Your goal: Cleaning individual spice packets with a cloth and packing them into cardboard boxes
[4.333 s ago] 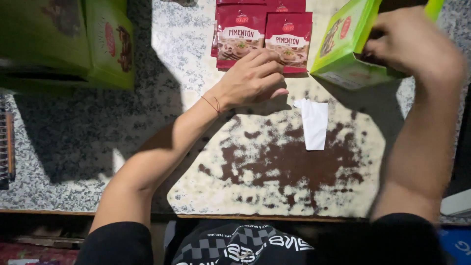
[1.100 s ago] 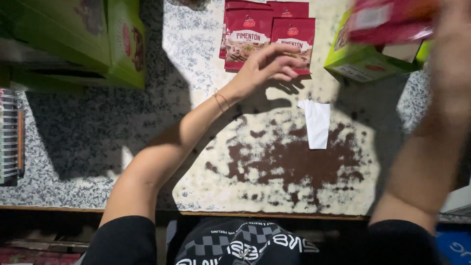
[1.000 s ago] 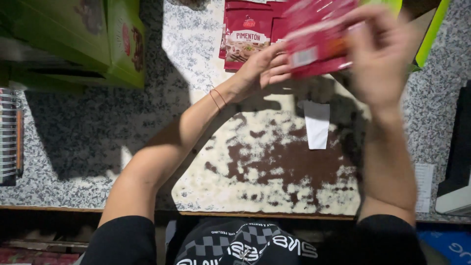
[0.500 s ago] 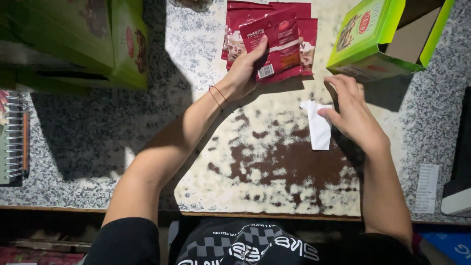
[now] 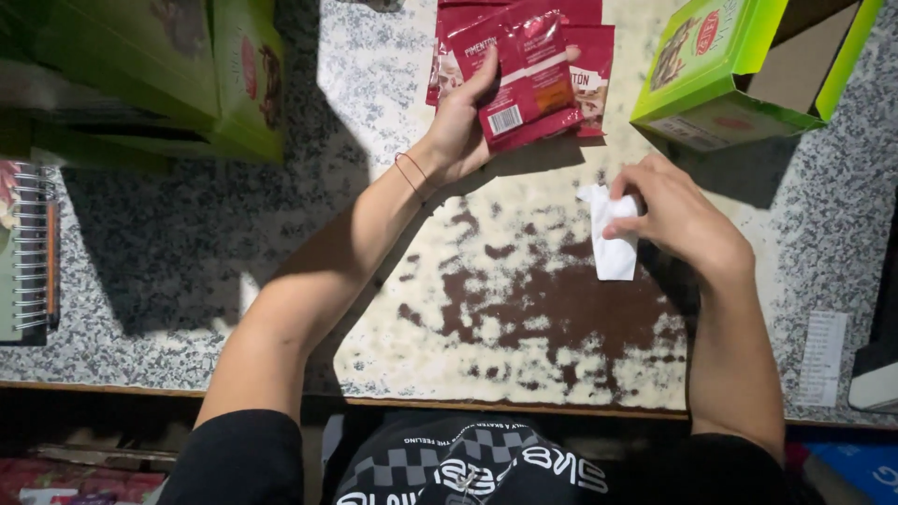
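From the head view, your left hand reaches up toward twelve o'clock and lies on a red sachet, thumb along its left edge and fingers underneath, so the grip is grasping that sachet. The sachet sits tilted on top of a small stack of red sachets that rests on the speckled stone desk at the twelve o'clock edge of the picture. A thin red string bracelet circles your left wrist.

Your right hand is at about two o'clock from the middle of the desk, fingers curled down onto a white folded paper slip. Its grip is pinched on the upper end of that slip, while the lower end lies flat on the desk. The slip lies on the sunlit patch, just above a dark reddish-brown stain that spreads across the desk's centre.

At one o'clock, just above your right hand, an open green carton lies on its side with its brown inside showing. At ten and eleven o'clock, in shadow, more green cartons stand together. At nine o'clock a spiral-bound notebook lies at the desk's edge. At four o'clock a narrow white printed strip rests on the desk.
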